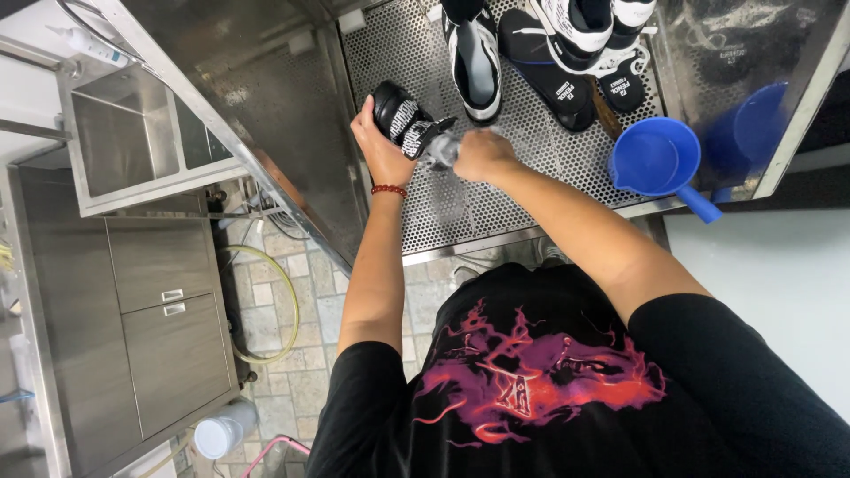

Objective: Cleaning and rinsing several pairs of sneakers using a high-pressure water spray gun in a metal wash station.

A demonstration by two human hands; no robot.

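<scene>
- Black shoe (403, 117) sits gripped in the left hand (379, 146), fingers wrapped around its heel, over the perforated metal tabletop (443, 212).
- Right hand (482, 157) fingers pinch a small brush (440, 144), blurred, just beside the left fingers.
- Best scrubbed in short strokes, with the shoe held firm.

The perforated tray (460, 212) is free near its front edge. Farther back, shoes (474, 62), black insoles (544, 66) and a blue scoop (657, 159) block the way.
</scene>
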